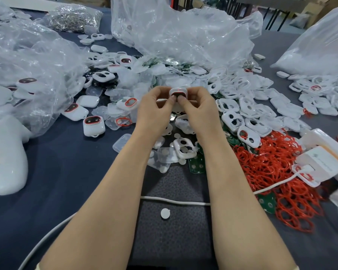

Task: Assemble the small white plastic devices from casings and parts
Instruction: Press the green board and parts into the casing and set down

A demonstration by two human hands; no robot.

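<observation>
Both hands hold one small white device point(178, 92) up above the middle of the table. My left hand point(154, 108) grips its left side and my right hand point(199, 108) grips its right side, both thumbs pressing on its dark, red-rimmed face. Finished white devices point(94, 125) with dark red-ringed windows lie to the left. Empty white casings point(240, 106) with two holes are heaped to the right. Red rubber rings point(271, 168) form a pile at the right, with green circuit boards point(196, 164) beside it. Clear plastic pads point(164, 158) lie under my forearms.
Large clear plastic bags point(174, 32) bulge at the back, left and right. A bag of small metal parts point(74, 17) sits far left back. A white tool body point(7, 158) lies at the left edge. White boxes point(320, 162) and a white cable point(174, 199) lie near the front right.
</observation>
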